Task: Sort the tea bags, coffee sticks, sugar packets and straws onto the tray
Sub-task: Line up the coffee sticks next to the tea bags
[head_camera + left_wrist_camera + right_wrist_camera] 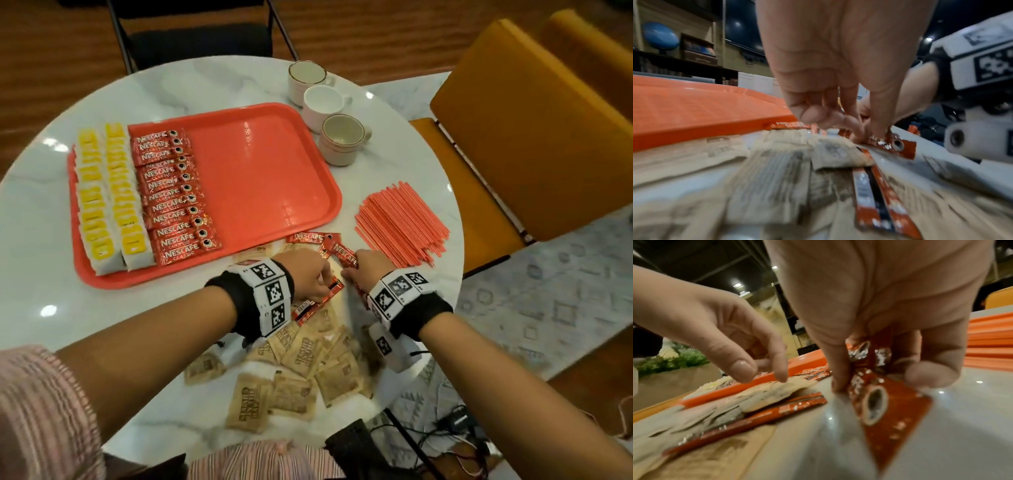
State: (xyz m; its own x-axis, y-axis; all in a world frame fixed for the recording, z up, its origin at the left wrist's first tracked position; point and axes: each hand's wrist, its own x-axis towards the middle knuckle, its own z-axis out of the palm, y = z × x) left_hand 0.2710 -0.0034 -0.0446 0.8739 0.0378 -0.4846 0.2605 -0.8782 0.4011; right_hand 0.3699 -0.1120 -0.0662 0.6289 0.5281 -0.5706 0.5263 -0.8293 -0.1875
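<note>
A red tray carries two columns of yellow tea bags and one column of red coffee sticks; its right half is bare. Loose coffee sticks lie just off the tray's near right corner. My left hand reaches down there, and its thumb and fingertips pinch the end of one coffee stick. My right hand is beside it, fingers curled round a red coffee stick. Brown sugar packets are heaped under both wrists. Orange straws lie piled to the right.
Three cups stand behind the tray's right corner. The round marble table ends close to the straws on the right. An orange chair stands to the right and a black chair at the back.
</note>
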